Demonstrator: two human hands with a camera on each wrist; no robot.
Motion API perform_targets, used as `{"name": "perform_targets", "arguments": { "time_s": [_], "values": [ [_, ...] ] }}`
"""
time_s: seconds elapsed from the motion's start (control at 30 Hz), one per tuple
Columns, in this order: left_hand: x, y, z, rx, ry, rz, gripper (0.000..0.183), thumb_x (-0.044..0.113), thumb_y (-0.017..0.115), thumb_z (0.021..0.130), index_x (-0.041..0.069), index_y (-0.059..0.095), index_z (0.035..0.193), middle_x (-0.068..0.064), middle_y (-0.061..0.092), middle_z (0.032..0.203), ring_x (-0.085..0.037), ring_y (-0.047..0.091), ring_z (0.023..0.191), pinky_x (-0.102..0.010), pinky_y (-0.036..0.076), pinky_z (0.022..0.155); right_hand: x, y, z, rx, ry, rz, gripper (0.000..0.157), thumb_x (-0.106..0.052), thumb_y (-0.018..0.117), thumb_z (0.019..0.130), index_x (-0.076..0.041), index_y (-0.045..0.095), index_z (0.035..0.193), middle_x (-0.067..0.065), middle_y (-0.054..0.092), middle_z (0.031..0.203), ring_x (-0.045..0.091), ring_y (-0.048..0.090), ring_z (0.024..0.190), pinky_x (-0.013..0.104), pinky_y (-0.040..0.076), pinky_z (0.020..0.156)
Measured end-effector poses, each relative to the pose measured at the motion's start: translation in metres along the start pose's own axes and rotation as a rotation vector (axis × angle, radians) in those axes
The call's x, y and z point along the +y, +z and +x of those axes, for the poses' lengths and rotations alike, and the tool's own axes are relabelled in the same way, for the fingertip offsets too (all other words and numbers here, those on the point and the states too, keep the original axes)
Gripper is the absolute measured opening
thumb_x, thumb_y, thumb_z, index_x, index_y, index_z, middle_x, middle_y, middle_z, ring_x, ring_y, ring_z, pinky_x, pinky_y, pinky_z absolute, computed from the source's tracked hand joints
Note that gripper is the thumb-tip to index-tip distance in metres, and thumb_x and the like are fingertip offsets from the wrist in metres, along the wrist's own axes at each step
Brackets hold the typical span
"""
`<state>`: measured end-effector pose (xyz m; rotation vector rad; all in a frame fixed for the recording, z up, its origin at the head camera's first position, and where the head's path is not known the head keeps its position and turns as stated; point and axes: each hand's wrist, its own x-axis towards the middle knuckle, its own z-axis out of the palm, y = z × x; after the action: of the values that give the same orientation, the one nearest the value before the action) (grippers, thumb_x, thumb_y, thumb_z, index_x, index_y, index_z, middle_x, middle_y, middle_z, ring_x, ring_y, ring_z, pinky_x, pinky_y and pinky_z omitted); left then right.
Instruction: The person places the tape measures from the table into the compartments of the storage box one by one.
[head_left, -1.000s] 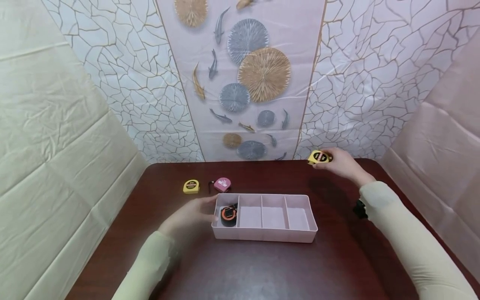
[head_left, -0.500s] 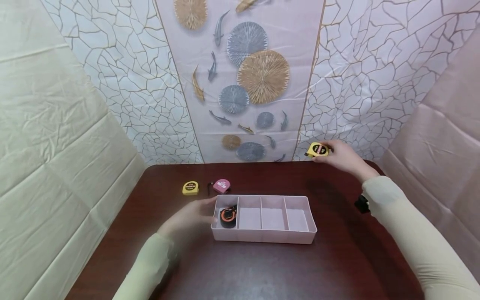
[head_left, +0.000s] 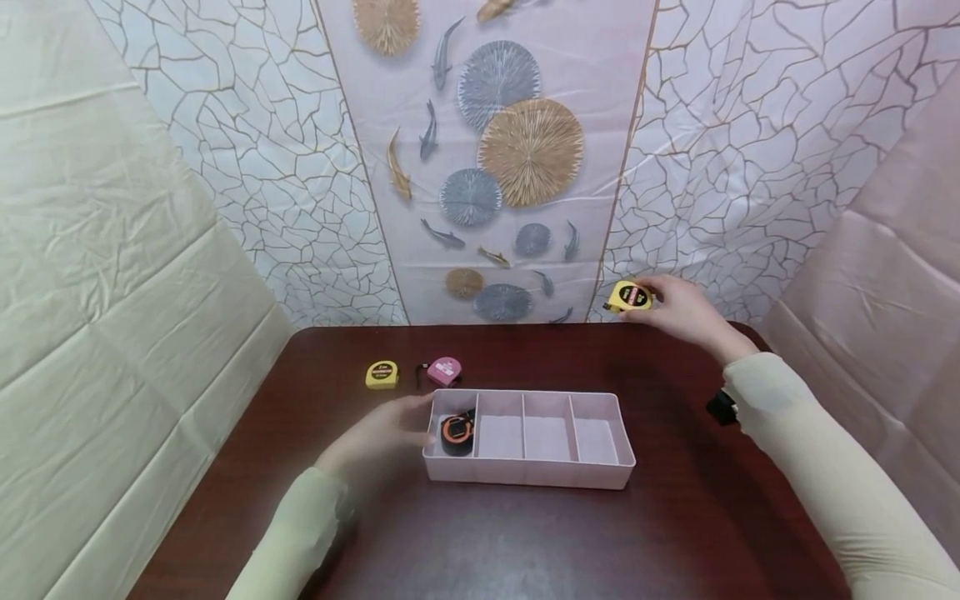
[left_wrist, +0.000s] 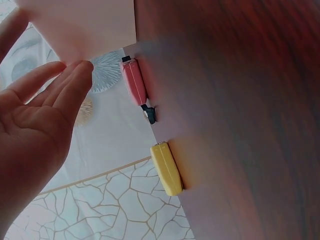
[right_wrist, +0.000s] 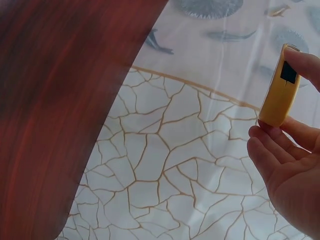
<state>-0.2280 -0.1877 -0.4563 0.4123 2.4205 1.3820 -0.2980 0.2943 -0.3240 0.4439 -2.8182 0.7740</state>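
My right hand (head_left: 686, 312) pinches a yellow tape measure (head_left: 630, 297) between thumb and fingers, raised above the far right of the table. Its narrow yellow edge with a dark patch shows in the right wrist view. My left hand (head_left: 378, 433) touches the left end of a pale pink divided box (head_left: 528, 472); in the left wrist view, its fingers (left_wrist: 75, 82) look nearly straight against the box wall. An orange and black tape measure (head_left: 457, 432) lies in the box's leftmost compartment.
Behind the box, a pink tape measure (head_left: 445, 372) and another yellow tape measure (head_left: 382, 375) stand on the dark red-brown table (head_left: 495, 533). A patterned cloth (head_left: 675, 208) hangs at the table's back edge, with plain cloth (head_left: 135, 275) at the sides.
My right hand has risen slightly with the yellow tape measure and shifted a little left. The left hand and box have stayed in place.
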Motion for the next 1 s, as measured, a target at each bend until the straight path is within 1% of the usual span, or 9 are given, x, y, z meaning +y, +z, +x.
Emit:
{"name": "perform_targets", "arguments": {
  "time_s": [0.13,0.2,0.3,0.43,0.6,0.77,0.9,1.0],
  "values": [
    [0.000,-0.001,0.001,0.012,0.035,0.031,0.072,0.041,0.083,0.082,0.036,0.052,0.147,0.015,0.052,0.146,-0.014,0.042,0.139,-0.054,0.030,0.116,-0.003,0.003,0.001,-0.006,-0.007,0.026,0.063,-0.031,0.080,0.087,0.002,0.058,0.136,0.023,0.061,0.126,0.041,0.053,0.117,0.060,0.041,0.098],
    [0.000,-0.001,0.001,0.013,0.036,0.033,0.071,0.041,0.082,0.082,0.037,0.052,0.147,0.015,0.052,0.146,-0.014,0.043,0.139,-0.054,0.030,0.116,-0.005,0.005,0.002,-0.008,-0.014,0.024,0.064,-0.032,0.080,0.087,0.003,0.057,0.136,0.024,0.060,0.127,0.041,0.053,0.117,0.060,0.041,0.098],
    [0.000,-0.001,0.001,0.007,0.031,0.018,0.071,0.039,0.082,0.083,0.036,0.052,0.147,0.014,0.052,0.147,-0.014,0.042,0.139,-0.054,0.029,0.116,-0.007,0.007,0.003,-0.008,-0.021,0.020,0.064,-0.031,0.080,0.087,0.004,0.057,0.136,0.024,0.060,0.128,0.041,0.053,0.117,0.059,0.042,0.098],
    [-0.001,-0.002,0.001,0.002,0.043,0.016,0.071,0.038,0.082,0.083,0.034,0.052,0.147,0.012,0.051,0.147,-0.014,0.042,0.140,-0.054,0.028,0.116,-0.011,0.011,0.005,-0.016,-0.018,0.025,0.065,-0.030,0.080,0.087,0.004,0.056,0.137,0.025,0.059,0.130,0.042,0.053,0.119,0.058,0.041,0.100],
    [-0.002,-0.002,0.002,0.004,0.062,0.057,0.069,0.040,0.081,0.083,0.039,0.052,0.146,0.013,0.053,0.146,-0.012,0.044,0.138,-0.053,0.030,0.116,-0.017,0.015,0.007,-0.034,-0.009,0.026,0.066,-0.030,0.078,0.088,0.003,0.055,0.140,0.024,0.058,0.129,0.041,0.053,0.119,0.058,0.041,0.099],
    [-0.003,-0.002,0.003,-0.004,0.093,0.072,0.071,0.041,0.081,0.084,0.037,0.051,0.148,0.012,0.054,0.146,-0.009,0.046,0.135,-0.050,0.032,0.115,-0.024,0.019,0.010,-0.041,-0.030,0.037,0.064,-0.032,0.079,0.088,0.001,0.057,0.138,0.021,0.061,0.125,0.039,0.053,0.117,0.058,0.041,0.099],
    [-0.005,-0.002,0.004,-0.003,0.086,0.056,0.072,0.040,0.082,0.083,0.034,0.051,0.148,0.011,0.054,0.146,-0.010,0.046,0.136,-0.051,0.032,0.115,-0.034,0.023,0.013,-0.037,-0.064,0.052,0.061,-0.029,0.080,0.086,0.000,0.059,0.136,0.019,0.063,0.122,0.036,0.055,0.116,0.055,0.041,0.100],
    [-0.006,-0.002,0.004,-0.007,0.083,0.037,0.073,0.039,0.081,0.083,0.032,0.051,0.149,0.011,0.054,0.146,-0.012,0.046,0.136,-0.053,0.031,0.115,-0.042,0.025,0.015,-0.040,-0.070,0.045,0.063,-0.030,0.081,0.086,0.000,0.058,0.137,0.019,0.062,0.124,0.035,0.054,0.115,0.054,0.042,0.099]
  ]
}}
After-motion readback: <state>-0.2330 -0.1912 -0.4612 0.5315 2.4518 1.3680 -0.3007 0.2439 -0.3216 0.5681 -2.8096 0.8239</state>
